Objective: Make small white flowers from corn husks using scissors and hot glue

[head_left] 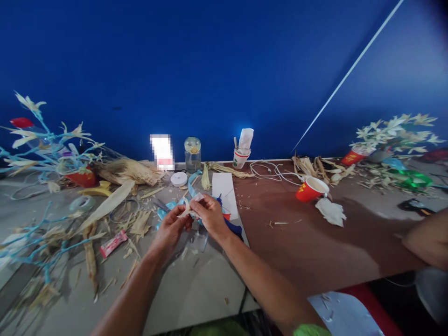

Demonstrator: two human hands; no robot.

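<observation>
You seem to be shaping a pale strip (186,206) above the table (196,291), with the fingers of your left hand (172,223) and right hand (212,215) pinched on it, so the next move likely calls for light, steady pressure.

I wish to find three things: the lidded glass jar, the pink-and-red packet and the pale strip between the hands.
Lidded glass jar (192,162), head view: front of its clear body.
Pink-and-red packet (114,243), head view: middle of its printed wrapper.
Pale strip (186,206), head view: its exposed middle.
</observation>
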